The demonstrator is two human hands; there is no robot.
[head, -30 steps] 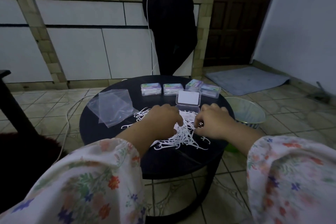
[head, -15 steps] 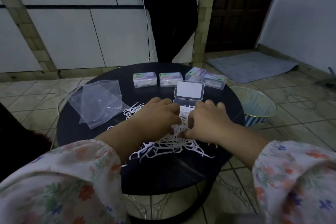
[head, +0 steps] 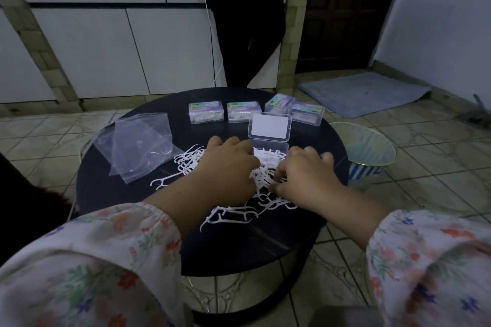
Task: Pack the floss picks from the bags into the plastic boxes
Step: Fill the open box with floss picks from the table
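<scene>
A heap of white floss picks [head: 261, 180] lies in the middle of the round black table [head: 111, 194]. My left hand [head: 225, 167] sits on the heap's left side with its fingers curled down into the picks. On the right side, my right hand [head: 305, 175] pinches picks between thumb and curled fingers. Just beyond the hands stands an open clear plastic box [head: 276, 146] holding a few picks, its lid [head: 269, 126] tipped back. Several closed, filled boxes [head: 206, 112] line the table's far edge. Empty clear bags [head: 138, 146] lie at the left.
A person in black [head: 239, 21] stands behind the table against white cabinets. A striped bin [head: 366, 156] sits on the tiled floor right of the table, with a grey mat [head: 364, 93] beyond it. A white cable [head: 210, 21] hangs down at the back.
My view has tilted down and closer to the table. Both hands stay on the heap, working the picks; the right hand has drawn slightly away from the left.
</scene>
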